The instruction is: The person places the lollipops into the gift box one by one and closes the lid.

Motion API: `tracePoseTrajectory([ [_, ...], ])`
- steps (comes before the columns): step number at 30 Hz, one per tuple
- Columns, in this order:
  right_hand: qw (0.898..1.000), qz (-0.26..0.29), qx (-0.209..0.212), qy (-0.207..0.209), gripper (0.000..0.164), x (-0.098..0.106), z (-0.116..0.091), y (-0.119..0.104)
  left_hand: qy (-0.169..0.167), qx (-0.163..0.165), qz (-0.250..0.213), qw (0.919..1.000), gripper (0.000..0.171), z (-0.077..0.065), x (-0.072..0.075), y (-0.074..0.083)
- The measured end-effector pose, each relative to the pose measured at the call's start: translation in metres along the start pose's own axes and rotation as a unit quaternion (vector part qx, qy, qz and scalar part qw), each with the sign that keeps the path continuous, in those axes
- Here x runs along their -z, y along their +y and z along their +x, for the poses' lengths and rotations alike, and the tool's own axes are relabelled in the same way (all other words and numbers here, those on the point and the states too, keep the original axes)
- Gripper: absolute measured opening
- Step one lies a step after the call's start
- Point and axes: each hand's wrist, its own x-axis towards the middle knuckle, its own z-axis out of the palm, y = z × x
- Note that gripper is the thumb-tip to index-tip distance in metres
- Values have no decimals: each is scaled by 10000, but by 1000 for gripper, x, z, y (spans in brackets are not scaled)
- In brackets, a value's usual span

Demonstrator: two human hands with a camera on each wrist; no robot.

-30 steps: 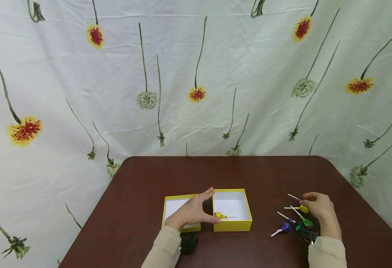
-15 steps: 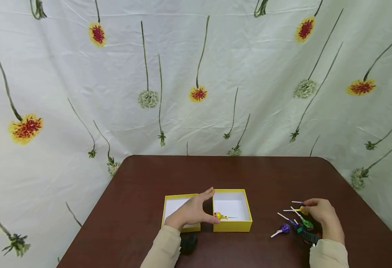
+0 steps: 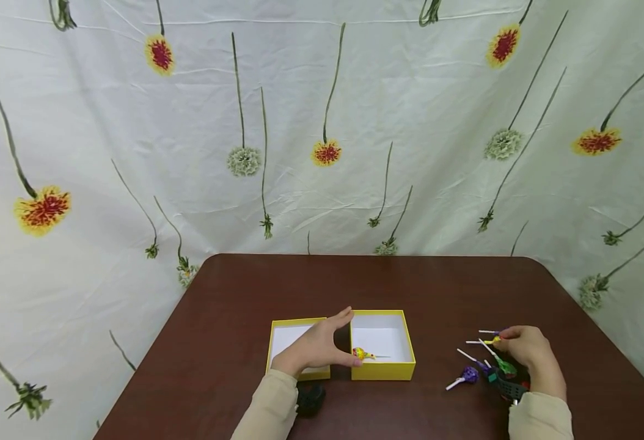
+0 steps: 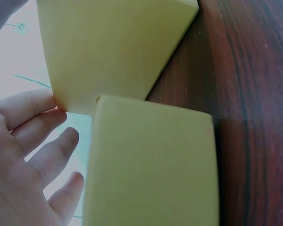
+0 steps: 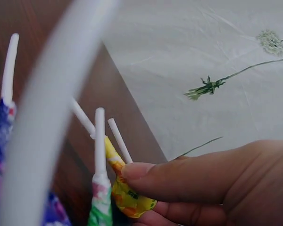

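My left hand spans the left side of an open yellow box, thumb at the front wall and fingertips at the back corner. One yellow lollipop lies inside, near the thumb. Over on the right, my right hand pinches another yellow lollipop by its wrapped head, its white stick pointing left. A green lollipop lies just in front of those fingers. Purple lollipops lie closer to me, and a further purple-wrapped one is partly hidden behind the fingertips.
Left of the box, partly under my left forearm, is a shallow yellow lid with a white inside. Everything rests on a dark brown table. A flower-print cloth hangs behind it. Black devices are at both wrists.
My right hand has come slightly closer to me and its fingers have closed over the yellow lollipop's head. The far purple lollipop's stick has turned flatter. The left hand stays put.
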Motion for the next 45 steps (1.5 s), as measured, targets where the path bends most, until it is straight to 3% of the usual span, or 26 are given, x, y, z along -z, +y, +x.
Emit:
tracePoseTrajectory([
  [12, 9974, -3, 267, 676, 30, 8, -7, -24, -54, 16, -18, 10000, 103, 2, 0, -1],
  [21, 9937, -76, 714, 865, 30, 1, -9, -42, -87, 39, -60, 9999, 104, 1, -1, -1],
  [32, 9886, 148, 1452, 380, 29, -18, -10, -69, -66, 5, -25, 10000, 104, 1, 1, -1],
  [45, 9810, 752, 1783, 94, 31, -37, -11, -93, -57, -41, -6, 10000, 103, 3, -1, -1],
])
